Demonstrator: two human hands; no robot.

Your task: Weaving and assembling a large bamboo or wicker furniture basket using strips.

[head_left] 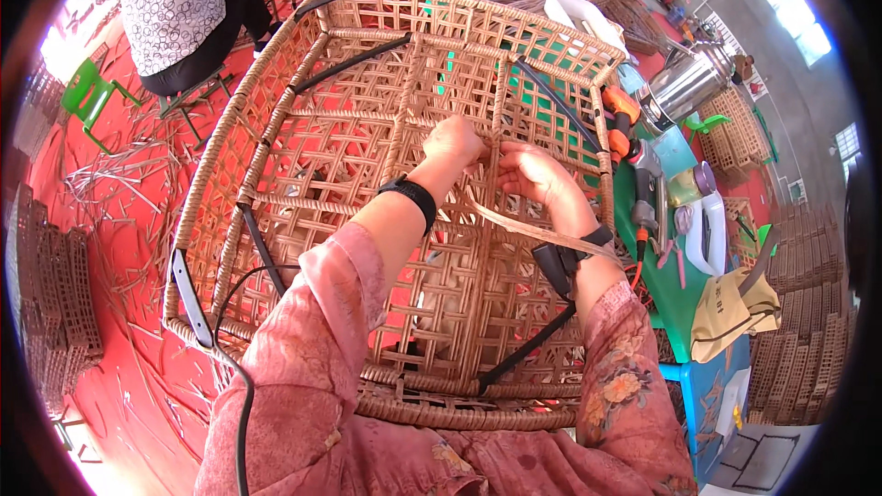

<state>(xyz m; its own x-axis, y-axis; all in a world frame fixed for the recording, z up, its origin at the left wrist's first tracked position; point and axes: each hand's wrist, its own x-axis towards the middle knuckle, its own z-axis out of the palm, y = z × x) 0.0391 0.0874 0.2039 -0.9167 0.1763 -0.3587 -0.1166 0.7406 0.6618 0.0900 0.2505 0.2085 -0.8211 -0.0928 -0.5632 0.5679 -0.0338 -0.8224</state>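
A large woven basket [450,276] is spread out right in front of the person, its latticework filling the middle of the view, with both hands brought in over it. A thick wrapped rib [496,110] is being worked at near the centre, and there the weave is met by the hands, one on either side.

To the left of the rib, the left hand [455,140] is clenched, knuckles up; what is gripped inside it cannot be told. To the right, the right hand [540,174] is held half curled, fingertips turned in to the rib; whether anything is pinched between them cannot be made out. A loose pale strand [528,227] is trailed from the weave just below the hands and laid across the right wrist. A black band [412,197] is worn on the left wrist.

Along the basket, black straps [551,99] are seen fixed across the edges. Farther right, a green tabletop [672,294] is crowded with an orange-and-black power tool [646,197], a shiny metal cylinder [684,87] and a beige bag [735,308]. On the left, the red floor [138,266] is littered with scraps, and a green chair [89,101] is placed near a seated person [179,9].
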